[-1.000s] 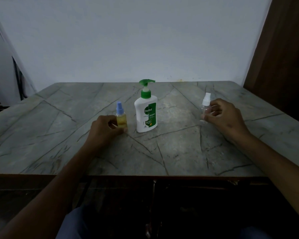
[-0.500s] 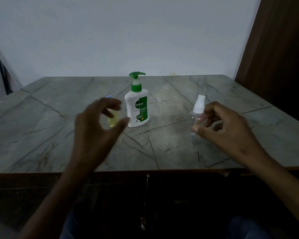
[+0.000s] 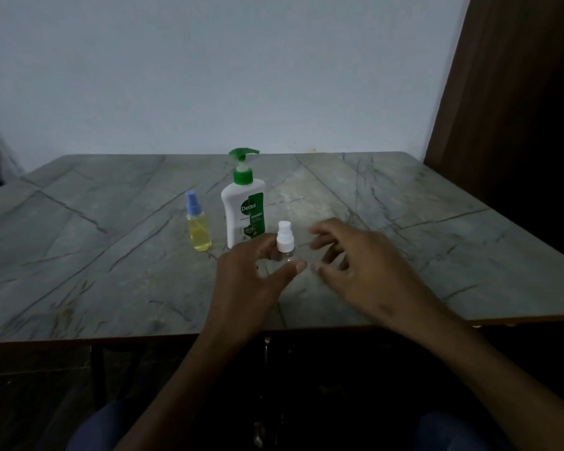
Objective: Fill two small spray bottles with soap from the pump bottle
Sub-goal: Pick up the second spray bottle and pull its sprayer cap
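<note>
Pump bottle (image 3: 243,209) upright on counter (image 3: 404,203), near centre. Filled spray bottle (image 3: 198,226) upright just left of it, apart. Second spray bottle (image 3: 285,244) in front of the pump bottle, slightly right, between thumb and fingers of left hand (image 3: 251,281). Right hand (image 3: 355,268) just right of that bottle, above the counter. Wall (image 3: 209,76) behind the counter.

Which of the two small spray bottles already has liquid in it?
The blue-capped spray bottle, left of the pump bottle, holds yellow liquid. The white-capped spray bottle, between the fingers of the left hand, looks clear and empty.
</note>
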`<state>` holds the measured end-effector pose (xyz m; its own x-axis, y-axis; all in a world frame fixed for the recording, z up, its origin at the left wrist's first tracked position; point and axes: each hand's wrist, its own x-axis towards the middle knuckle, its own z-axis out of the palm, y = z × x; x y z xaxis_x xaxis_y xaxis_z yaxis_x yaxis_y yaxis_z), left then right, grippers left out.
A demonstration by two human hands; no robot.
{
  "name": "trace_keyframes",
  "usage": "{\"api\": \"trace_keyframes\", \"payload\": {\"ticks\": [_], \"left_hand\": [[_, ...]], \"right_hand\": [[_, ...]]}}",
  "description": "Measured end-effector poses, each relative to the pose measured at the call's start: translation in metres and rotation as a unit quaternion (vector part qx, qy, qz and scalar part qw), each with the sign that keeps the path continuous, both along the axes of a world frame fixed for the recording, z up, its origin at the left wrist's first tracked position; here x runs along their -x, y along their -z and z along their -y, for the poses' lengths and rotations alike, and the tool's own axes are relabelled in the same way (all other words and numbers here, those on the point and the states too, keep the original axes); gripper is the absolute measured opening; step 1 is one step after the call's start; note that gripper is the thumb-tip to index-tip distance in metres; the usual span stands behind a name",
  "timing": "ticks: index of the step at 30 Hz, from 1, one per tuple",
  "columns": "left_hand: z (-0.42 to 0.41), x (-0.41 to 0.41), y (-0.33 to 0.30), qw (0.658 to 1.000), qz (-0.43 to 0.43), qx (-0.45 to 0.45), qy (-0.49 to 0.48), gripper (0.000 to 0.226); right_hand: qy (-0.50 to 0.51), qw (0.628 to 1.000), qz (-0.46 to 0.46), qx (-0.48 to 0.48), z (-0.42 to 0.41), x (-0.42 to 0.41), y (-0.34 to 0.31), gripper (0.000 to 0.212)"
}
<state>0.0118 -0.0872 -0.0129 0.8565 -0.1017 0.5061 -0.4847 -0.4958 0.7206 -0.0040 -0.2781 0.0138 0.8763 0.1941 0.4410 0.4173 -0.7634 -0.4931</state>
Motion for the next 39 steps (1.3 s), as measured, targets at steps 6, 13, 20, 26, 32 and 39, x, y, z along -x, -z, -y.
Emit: {"api": "trace_keyframes", "payload": {"ticks": [6, 13, 20, 26, 32, 39], "left_hand": [[0.015, -0.012, 0.001, 0.999, 0.012, -0.031, -0.031, 0.041], [0.019, -0.015, 0.005, 0.998, 0.017, -0.015, -0.052, 0.039], [0.012, -0.025, 0.006, 1.0, -0.01, 0.014, -0.018, 0.033], [0.007, -0.033, 0.012, 0.999, -0.033, 0.033, 0.006, 0.033], [0.007, -0.035, 0.013, 0.998, -0.047, 0.048, 0.016, 0.027], [0.005, -0.036, 0.017, 0.997, -0.042, 0.06, 0.015, 0.027]], "right_hand": [[0.031, 0.989, 0.073, 0.125, -0.002, -0.019, -0.047, 0.049], [0.069, 0.95, 0.013, 0.303, -0.024, -0.031, -0.058, 0.054], [0.003, 0.976, 0.013, 0.216, -0.019, -0.056, -0.048, 0.051], [-0.056, 0.964, 0.028, 0.259, -0.02, -0.067, -0.054, 0.042], [-0.146, 0.951, 0.011, 0.271, -0.019, -0.062, -0.067, 0.02], [-0.187, 0.957, -0.021, 0.22, -0.023, -0.063, -0.066, 0.032]]}}
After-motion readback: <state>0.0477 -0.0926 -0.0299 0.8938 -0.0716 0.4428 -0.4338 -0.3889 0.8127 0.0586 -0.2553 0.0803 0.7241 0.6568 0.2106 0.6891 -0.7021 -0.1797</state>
